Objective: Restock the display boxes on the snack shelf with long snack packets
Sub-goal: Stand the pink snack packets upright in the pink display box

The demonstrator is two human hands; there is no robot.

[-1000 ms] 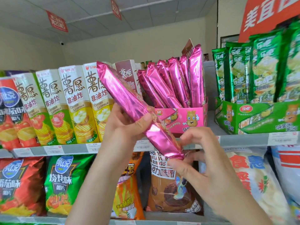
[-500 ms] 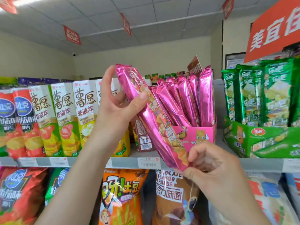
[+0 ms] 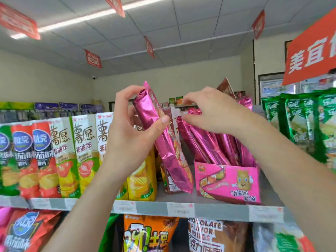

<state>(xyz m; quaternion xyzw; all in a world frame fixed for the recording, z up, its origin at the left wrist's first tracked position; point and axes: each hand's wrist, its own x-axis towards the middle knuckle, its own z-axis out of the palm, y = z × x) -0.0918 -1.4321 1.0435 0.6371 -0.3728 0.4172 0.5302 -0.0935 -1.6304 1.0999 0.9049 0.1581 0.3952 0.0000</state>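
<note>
My left hand [image 3: 132,130] grips a long shiny pink snack packet [image 3: 163,142] near its top, holding it tilted just left of the pink display box [image 3: 227,182] on the upper shelf. The packet's lower end hangs close to the shelf beside the box's left wall. Several matching pink packets [image 3: 214,142] stand leaning in the box. My right hand [image 3: 214,115] lies over their tops, its fingertips pinching or pushing the upper end of the leftmost ones; I cannot tell which.
Tall white and yellow chip cartons [image 3: 83,151] line the shelf at left. A brown carton [image 3: 172,124] stands behind the held packet. Green packets in a green box [image 3: 309,124] stand at right. The shelf edge [image 3: 145,206] carries price tags; bags hang below.
My left hand has lifted the packet more upright and nearer the box. My right hand let go of the packet's lower end and rose onto the tops of the packets in the box.
</note>
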